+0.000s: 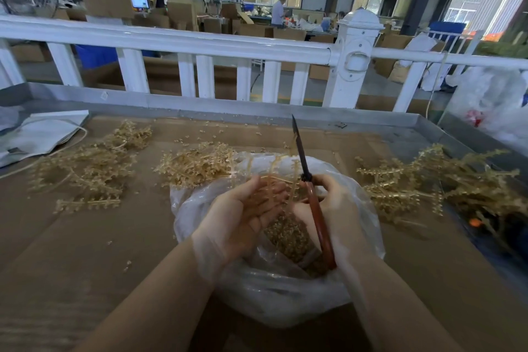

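Working over the clear plastic bag (257,294), whose near wall sits below my wrists. Cut tan pieces (288,234) lie in it, directly under the gap between my palms.

Left hand (245,208): palm up, fingers straight and close together, gripping nothing. Right hand (334,208): fingers curled round the red-brown handle of the knife (311,191). Its long axis runs from the heel of my right palm up and away, with the dark tip well beyond my fingertips.

A tan sprig (293,183) stands just past my left fingertips, touching or just beside the blade. Motion blur prevents telling which. Judgement: the left hand is the nearer to it, so that hand should steady it against the edge.

Farther out, more sprigs are piled left (94,168), ahead (197,166) and right (428,183) of my fingers. White railing (200,43) beyond.
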`<state>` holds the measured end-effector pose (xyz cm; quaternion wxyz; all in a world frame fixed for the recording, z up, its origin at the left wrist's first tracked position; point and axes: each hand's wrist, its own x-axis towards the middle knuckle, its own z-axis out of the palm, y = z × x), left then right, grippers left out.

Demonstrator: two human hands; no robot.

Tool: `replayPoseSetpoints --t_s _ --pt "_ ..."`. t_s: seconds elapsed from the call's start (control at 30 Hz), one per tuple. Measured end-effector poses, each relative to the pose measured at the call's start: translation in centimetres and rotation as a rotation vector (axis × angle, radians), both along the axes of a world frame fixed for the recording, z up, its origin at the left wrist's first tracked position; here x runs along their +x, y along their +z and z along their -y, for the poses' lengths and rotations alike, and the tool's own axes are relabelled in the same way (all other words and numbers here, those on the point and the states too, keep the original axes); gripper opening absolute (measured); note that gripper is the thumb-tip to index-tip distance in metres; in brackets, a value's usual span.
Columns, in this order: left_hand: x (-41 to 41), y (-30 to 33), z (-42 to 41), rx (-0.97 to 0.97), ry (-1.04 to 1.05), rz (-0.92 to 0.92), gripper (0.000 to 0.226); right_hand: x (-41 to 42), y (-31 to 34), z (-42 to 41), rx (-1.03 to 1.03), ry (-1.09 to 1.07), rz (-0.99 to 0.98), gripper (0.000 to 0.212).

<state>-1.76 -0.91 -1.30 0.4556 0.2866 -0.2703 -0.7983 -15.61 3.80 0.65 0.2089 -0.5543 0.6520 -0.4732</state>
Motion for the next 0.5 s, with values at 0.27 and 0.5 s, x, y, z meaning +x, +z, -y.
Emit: replayPoseSetpoints --t_s 0.27,0.5 --pt "0.5 -0.3 0.1 -0.040 0.080 0.191 0.018 -0.6 0.7 -0.6 -0.014 0.032 -0.088 0.026" --pt "0.2 -0.4 0.5 -0.019 0.138 0.271 0.008 -0.5 1.0 -0.8 -0.019 0.104 -0.126 0.019"
